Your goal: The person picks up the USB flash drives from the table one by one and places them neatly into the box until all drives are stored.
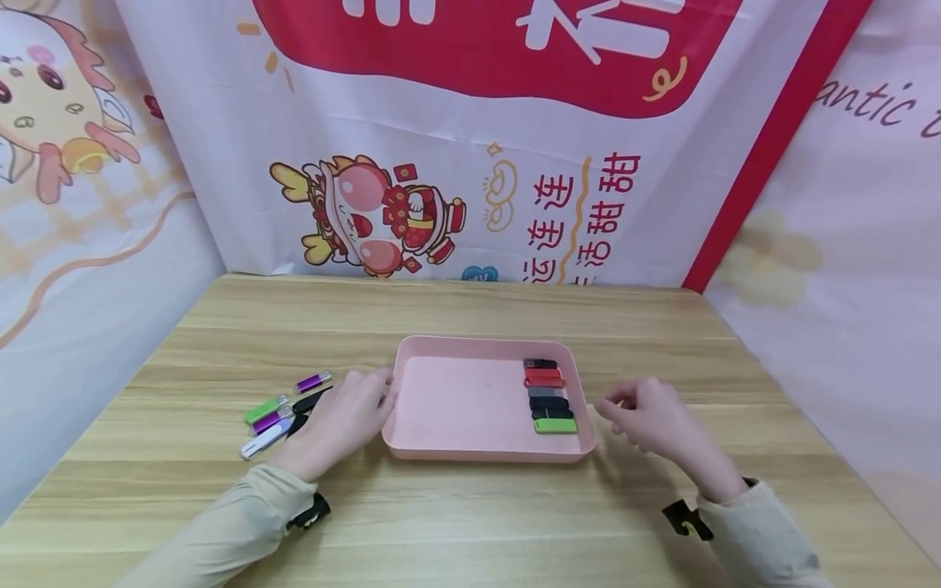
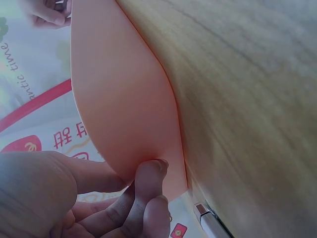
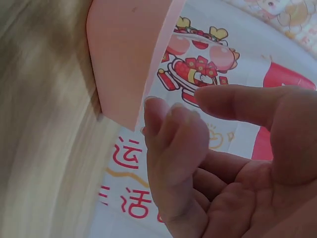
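Beige-sleeved, my left grip (image 1: pixel 349 420) pinches a pink rectangular plastic tray (image 1: pixel 456 404) between the wooden worktop's (image 1: pixel 470 523) side edges; right grip (image 1: pixel 650 412) loose.

both forearms reach forward and angle inward from the lower corners of the head view, the left arm (image 1: pixel 231 518) and right arm (image 1: pixel 764 535) sleeved in beige to the wrists. the left hand (image 1: pixel 345 420) pinches, its thumb (image 2: pixel 94 173) set opposite bent fingers (image 2: pixel 148 186). the right hand (image 1: pixel 650 415), well apart, has loosely curled fingers (image 3: pixel 178 148), a gap separating them from the thumb (image 3: pixel 237 103).
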{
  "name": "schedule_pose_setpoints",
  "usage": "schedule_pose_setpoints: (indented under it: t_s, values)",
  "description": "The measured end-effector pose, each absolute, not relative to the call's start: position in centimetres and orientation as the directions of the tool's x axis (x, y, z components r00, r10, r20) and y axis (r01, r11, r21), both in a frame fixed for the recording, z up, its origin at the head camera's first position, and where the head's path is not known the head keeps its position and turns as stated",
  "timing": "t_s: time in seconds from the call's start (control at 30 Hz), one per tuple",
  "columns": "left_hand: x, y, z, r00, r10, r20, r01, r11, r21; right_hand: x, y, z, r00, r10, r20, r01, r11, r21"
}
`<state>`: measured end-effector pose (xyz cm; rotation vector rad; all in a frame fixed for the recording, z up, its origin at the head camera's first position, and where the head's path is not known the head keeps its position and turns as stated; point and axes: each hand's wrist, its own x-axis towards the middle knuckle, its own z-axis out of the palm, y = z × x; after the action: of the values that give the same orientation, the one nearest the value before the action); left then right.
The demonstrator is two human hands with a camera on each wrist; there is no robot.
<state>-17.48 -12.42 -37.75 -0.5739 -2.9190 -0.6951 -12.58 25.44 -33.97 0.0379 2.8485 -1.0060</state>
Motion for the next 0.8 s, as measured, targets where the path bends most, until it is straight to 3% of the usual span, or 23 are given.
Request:
schedule_pose_setpoints:
  t_s: [0.8]
  values:
    - [-17.3,-13.7,-36.8,-0.945,0.313,0.093,0.319,0.823,0.47,-13.2,24.2,-36.0,-0.987,-0.017,-0.161,0.09,0.77,-0.632]
